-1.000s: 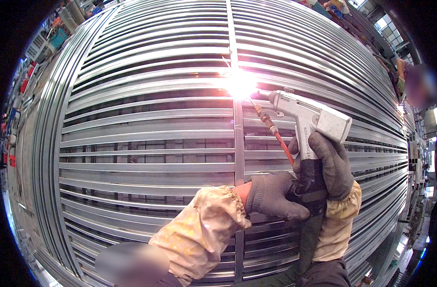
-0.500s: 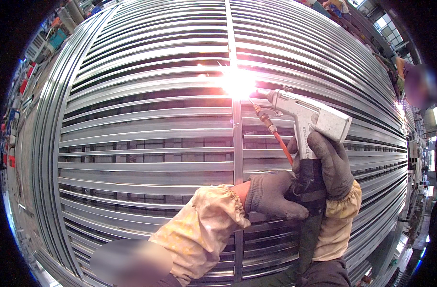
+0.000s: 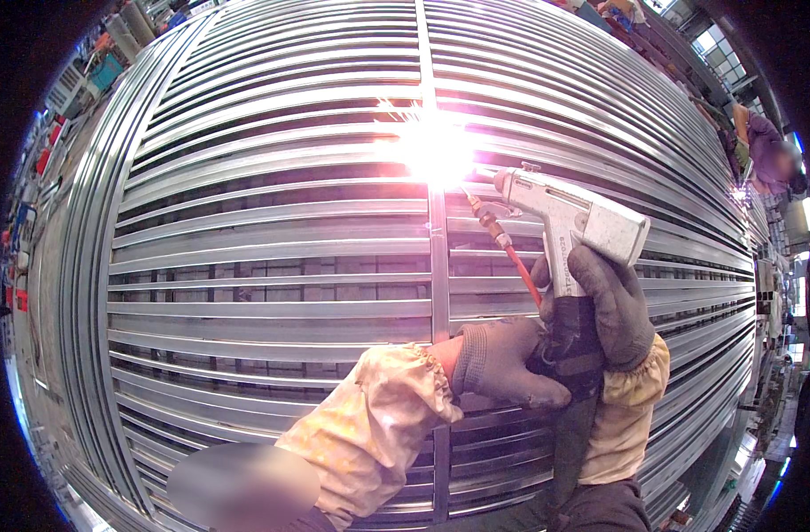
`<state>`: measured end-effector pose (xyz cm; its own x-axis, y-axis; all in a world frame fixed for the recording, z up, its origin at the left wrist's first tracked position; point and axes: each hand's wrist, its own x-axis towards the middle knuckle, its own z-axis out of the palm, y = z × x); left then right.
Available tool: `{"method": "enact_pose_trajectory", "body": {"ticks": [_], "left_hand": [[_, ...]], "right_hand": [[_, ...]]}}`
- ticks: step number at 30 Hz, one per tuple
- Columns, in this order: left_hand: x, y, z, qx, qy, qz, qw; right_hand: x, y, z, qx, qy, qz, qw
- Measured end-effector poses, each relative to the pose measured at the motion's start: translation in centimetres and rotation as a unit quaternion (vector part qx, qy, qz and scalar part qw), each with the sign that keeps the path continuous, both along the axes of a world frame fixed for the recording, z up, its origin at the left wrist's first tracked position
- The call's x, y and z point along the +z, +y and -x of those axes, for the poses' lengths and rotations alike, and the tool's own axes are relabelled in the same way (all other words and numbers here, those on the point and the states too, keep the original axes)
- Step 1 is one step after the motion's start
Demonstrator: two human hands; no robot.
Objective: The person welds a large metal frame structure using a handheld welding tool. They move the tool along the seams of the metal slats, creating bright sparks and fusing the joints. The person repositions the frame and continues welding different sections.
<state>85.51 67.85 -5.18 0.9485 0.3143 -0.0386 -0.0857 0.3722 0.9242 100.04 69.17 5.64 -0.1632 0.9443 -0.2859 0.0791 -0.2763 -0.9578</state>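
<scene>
My gloved right hand (image 3: 613, 306) is wrapped round the grip of a white laser welding gun (image 3: 591, 213). Its tip points left at a glaring weld spot (image 3: 436, 155) on the upright bar (image 3: 439, 266) of a metal slatted frame, with sparks flying up. Beneath the tip, a thin nozzle with a red tube (image 3: 522, 275) runs down toward the grip. My gloved left hand (image 3: 507, 365) is closed around the black-wrapped lower handle and cable (image 3: 575, 363), just under my right. The glare hides the joint itself.
Long shiny slats (image 3: 272, 310) with gaps between them fill most of the view. At the far right another person (image 3: 768, 151) leans near a second bright spark. A thick dark cable (image 3: 573, 452) hangs down between my forearms. Workshop clutter lines the left edge.
The glare has grown larger and more sparks spray up and left. The gun has shifted very slightly left. The other person at right leans differently.
</scene>
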Motion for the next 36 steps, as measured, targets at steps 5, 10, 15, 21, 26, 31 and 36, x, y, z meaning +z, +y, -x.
{"method": "enact_pose_trajectory", "body": {"ticks": [5,10,15,21,26,31,36], "left_hand": [[0.2,-0.1,0.1,0.023,-0.012,-0.009,1.0],[-0.2,-0.3,-0.1,0.029,-0.029,0.005,0.999],[-0.4,-0.6,-0.3,0.078,-0.041,-0.058,0.994],[-1.3,-0.7,-0.7,0.096,-0.065,-0.069,0.991],[-0.5,-0.5,-0.2,0.085,-0.045,-0.079,0.992],[0.7,-0.4,0.1,0.091,-0.049,-0.066,0.992],[0.0,-0.2,0.0,0.084,-0.05,-0.073,0.992]], "right_hand": [[-0.1,-0.2,0.4,-0.033,0.017,0.013,0.999],[-0.1,-0.1,0.0,-0.002,0.004,0.004,1.0],[-0.1,-0.1,0.0,-0.003,0.001,-0.005,1.0],[0.1,-0.1,0.0,0.002,-0.002,0.011,1.0],[-0.2,-0.2,0.1,-0.001,0.01,0.004,1.0],[-0.5,-0.2,0.0,-0.005,-0.015,-0.016,1.0],[-0.4,-0.3,0.0,-0.006,0.006,-0.003,1.0]]}}
